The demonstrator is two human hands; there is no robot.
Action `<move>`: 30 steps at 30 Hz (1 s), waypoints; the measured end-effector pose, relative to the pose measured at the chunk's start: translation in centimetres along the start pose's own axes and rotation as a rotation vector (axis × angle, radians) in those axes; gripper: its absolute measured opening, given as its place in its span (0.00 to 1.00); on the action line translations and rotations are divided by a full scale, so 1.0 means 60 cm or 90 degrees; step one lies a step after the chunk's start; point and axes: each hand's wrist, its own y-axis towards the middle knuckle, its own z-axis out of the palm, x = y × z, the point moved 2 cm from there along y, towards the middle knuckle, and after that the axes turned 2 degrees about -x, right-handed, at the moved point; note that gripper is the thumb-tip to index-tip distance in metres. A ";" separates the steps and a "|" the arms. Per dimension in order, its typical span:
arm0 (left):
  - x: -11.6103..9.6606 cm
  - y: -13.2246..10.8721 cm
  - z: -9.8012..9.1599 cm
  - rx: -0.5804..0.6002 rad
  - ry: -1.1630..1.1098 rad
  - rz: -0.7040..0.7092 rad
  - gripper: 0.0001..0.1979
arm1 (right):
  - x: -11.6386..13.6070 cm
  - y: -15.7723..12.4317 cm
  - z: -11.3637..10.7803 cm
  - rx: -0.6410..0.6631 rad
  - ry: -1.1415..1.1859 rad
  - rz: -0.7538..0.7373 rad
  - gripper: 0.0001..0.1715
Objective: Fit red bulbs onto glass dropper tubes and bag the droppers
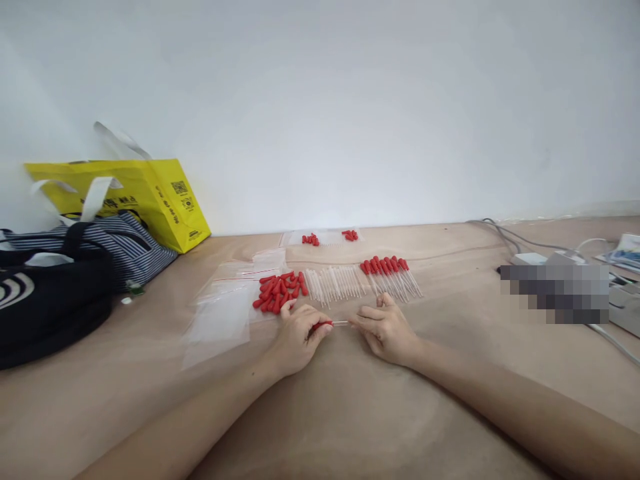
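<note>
My left hand point(300, 335) is closed on a red rubber dropper bulb point(325, 325), near the table's middle. Out of the bulb's end runs a thin clear dropper tube point(341, 323), whose far end my right hand point(385, 331) pinches. Just behind my left hand lies a heap of loose red bulbs point(275, 290). A row of bare clear tubes point(337, 283) is spread beside the heap. Behind my right hand, several droppers with red bulbs fitted point(393, 270) lie side by side, tubes pointing toward me.
Clear plastic bags point(225, 307) lie left of the bulb heap. Farther back, another clear bag point(327, 237) has small red bulbs on it. A yellow bag point(175, 207), a striped bag point(143, 253) and a black bag point(60, 313) stand left. Cables point(505, 233) and a blurred-out patch are at right.
</note>
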 end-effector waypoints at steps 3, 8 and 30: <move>0.000 0.000 -0.001 0.009 -0.001 0.004 0.08 | 0.000 0.000 -0.002 -0.030 -0.036 -0.036 0.16; 0.001 0.001 0.000 0.005 0.000 0.005 0.08 | 0.003 0.001 -0.005 -0.038 -0.062 -0.052 0.16; -0.022 -0.003 -0.001 0.001 0.028 0.085 0.08 | 0.016 0.001 -0.004 0.015 0.079 0.030 0.12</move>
